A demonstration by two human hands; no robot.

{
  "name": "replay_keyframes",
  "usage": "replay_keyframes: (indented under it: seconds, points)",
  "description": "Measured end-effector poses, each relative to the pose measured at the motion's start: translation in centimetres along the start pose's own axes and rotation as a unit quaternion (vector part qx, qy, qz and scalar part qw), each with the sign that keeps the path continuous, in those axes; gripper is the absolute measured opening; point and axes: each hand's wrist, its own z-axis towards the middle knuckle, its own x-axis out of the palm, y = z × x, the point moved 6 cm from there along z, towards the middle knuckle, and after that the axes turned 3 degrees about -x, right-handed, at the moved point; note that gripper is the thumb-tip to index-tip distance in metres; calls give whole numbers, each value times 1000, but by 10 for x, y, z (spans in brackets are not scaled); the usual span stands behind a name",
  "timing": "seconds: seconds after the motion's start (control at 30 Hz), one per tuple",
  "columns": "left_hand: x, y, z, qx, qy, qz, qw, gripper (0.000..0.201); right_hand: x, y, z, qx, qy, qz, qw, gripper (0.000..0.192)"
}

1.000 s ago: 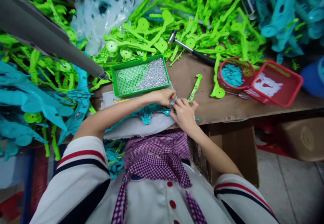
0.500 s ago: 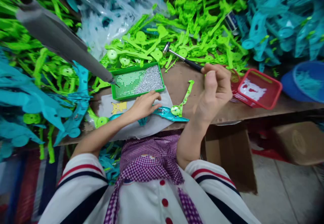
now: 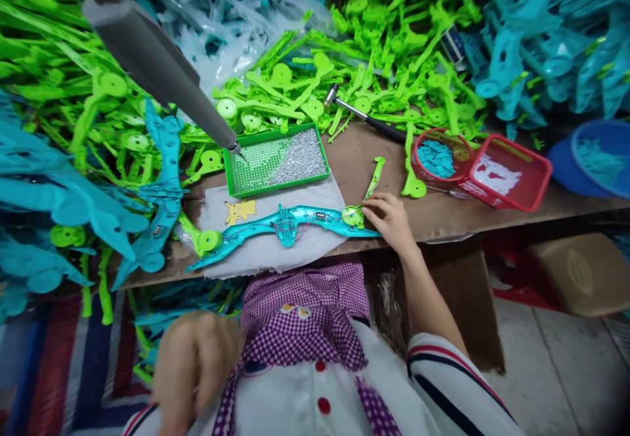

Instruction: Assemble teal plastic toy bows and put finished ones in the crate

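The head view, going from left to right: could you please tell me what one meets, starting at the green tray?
Green tray, green disc piece, right hand, round red basket, rectangular red basket, blue bucket.

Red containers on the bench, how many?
2: a round container holding blue pieces, near the hammer, and a rectangular container holding white pieces, just right of it. Others may be hidden.

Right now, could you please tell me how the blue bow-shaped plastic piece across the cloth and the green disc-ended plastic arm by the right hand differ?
The blue bow-shaped plastic piece runs side to side, while the green disc-ended plastic arm slants forward. The blue piece is much longer than the green arm. Both look like plastic and overlap near the blue piece's right end.
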Motion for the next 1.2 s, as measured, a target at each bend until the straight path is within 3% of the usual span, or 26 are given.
replay_keyframes:
  seconds: [0.03,0.07,0.13,0.17,0.23,0.33,0.5,0.7,0.83,0.93,1.07,1.2]
  points:
    - [-17,12,15,-52,-89,102,989,24,1,-1,1,-2,1,-9,1000,21]
    - [-30,23,31,-93,-135,157,974,24,2,-1,2,-4,3,-16,1000,21]
    - [-53,46,67,-154,-190,230,942,20,3,-1,4,-10,16,-25,1000,19]
    - [-64,59,85,-177,-210,303,913,16,4,-1,5,-13,26,-26,999,18]
    - [-81,93,120,-238,-184,395,868,13,5,0,7,-17,43,-27,999,17]
    - [-106,142,159,-304,-159,436,832,12,6,-1,10,-9,60,-36,998,14]
    - [-125,193,174,-392,-85,449,799,13,8,-1,16,13,81,-52,995,9]
    - [-131,217,174,-440,-8,406,801,20,10,-3,18,17,78,-38,996,6]
    - [-134,222,175,-445,19,405,798,26,3,-3,14,5,56,57,997,12]
    - [-134,219,173,-431,26,396,810,31,-13,-10,6,42,-15,131,990,20]
    - [-133,214,171,-413,44,409,813,41,-39,-27,-8,160,-159,157,961,20]
    - [-133,212,174,-397,64,417,815,45,-49,-15,0,185,-219,166,943,22]
